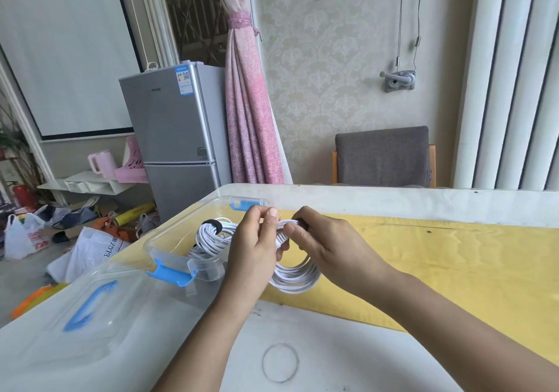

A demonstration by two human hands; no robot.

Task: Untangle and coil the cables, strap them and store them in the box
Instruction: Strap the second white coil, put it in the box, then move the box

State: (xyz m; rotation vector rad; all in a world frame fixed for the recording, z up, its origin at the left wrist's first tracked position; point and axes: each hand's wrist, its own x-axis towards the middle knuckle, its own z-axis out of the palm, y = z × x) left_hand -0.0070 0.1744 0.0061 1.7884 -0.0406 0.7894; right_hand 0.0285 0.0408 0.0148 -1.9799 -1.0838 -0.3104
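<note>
The lid (pixel 90 301) lies off at the near left, and beyond it the box (pixel 169 231) stands open with a stored coil (pixel 211 234) inside, banded in black. Just right of the box, the left grip (pixel 257 246) is closed on the top of the coil (pixel 298 279), thumb and fingers pinching the gathered turns. The loop hangs down from that pinch toward the surface (pixel 453 255); whether its bottom touches I cannot tell. The right grip (pixel 329 246) pinches the same gathered top from the other side, its fingertips on a dark strap (pixel 303 224) (only a sliver shows, so how far it is wrapped is unclear). The coil's long axis runs down and toward the person from the two pinches. The box lies to the left, so the left grip is nearer for the drop-in, probably once the strap is fastened.
</note>
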